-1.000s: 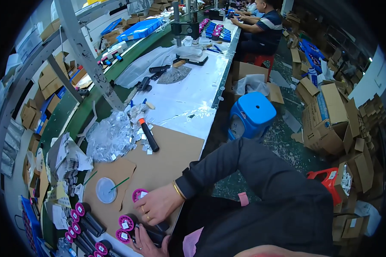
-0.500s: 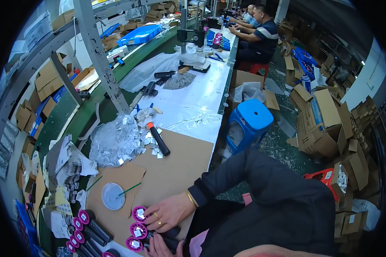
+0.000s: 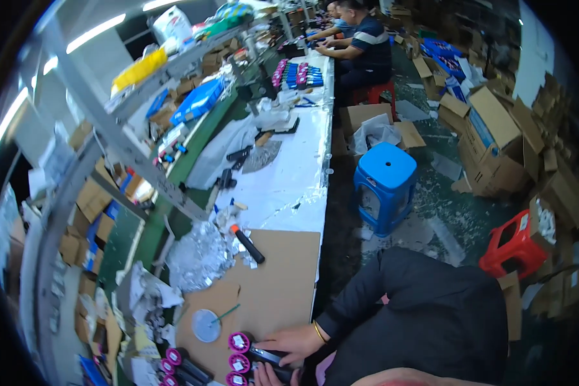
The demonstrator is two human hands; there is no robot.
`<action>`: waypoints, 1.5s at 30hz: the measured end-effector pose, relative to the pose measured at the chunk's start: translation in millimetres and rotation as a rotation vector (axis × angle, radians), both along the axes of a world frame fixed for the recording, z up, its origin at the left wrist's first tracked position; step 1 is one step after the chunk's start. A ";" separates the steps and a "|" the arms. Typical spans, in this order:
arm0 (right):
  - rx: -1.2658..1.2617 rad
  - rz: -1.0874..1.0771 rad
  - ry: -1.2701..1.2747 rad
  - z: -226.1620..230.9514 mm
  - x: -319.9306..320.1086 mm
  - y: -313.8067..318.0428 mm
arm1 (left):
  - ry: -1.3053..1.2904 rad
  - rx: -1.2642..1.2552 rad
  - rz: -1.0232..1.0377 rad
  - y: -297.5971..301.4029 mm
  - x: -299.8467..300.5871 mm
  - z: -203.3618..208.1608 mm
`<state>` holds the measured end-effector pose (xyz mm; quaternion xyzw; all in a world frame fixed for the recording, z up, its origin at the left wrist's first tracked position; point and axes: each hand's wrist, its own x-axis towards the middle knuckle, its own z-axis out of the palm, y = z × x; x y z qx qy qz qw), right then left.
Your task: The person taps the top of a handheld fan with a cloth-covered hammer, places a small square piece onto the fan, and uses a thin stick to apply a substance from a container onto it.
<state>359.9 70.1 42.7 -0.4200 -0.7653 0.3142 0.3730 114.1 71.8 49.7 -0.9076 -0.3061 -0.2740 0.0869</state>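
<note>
Three small black devices with round pink heads, perhaps handheld fans, lie side by side in a column before me; the far one (image 3: 240,341) and the middle one (image 3: 239,363) bear small whitish squares on their heads. My right hand (image 3: 296,343) lies across the black handles, closed on the far device between fingers and thumb. At the lower edge, my left hand (image 3: 268,376) has its fingers curled on a nearer black handle; its palm is out of sight. Brown cardboard (image 3: 283,276) lies beneath. Left of the hands stands a round translucent dish (image 3: 206,326) with a thin green stick (image 3: 228,312) across it.
More pink-headed devices (image 3: 174,357) lie at the lower left. An orange-and-black tool (image 3: 248,246) and a clear plastic bag (image 3: 196,257) sit beyond the dish. A metal post (image 3: 135,154) slants up at the left. At the right are a blue stool (image 3: 386,174) and a red stool (image 3: 513,248).
My view has swung, so the bench appears shifted. My right hand has moved from the far device's pink head back onto the handles. The left hand stays low beside it.
</note>
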 end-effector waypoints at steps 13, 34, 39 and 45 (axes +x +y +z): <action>0.147 -0.066 0.042 -26.7 5.8 -62.0 | 0.154 0.046 0.013 -111.8 59.6 74.7; 0.241 -0.306 -0.018 -20.6 -18.1 20.8 | -0.197 -0.144 -0.167 43.3 -12.7 -11.8; 0.106 -0.083 -0.028 -41.8 -77.1 0.1 | -0.205 -0.205 0.044 -15.8 -77.2 -48.1; -0.008 0.092 -0.003 -39.2 -106.0 -8.0 | -0.198 -0.274 0.237 -47.4 -108.8 -46.2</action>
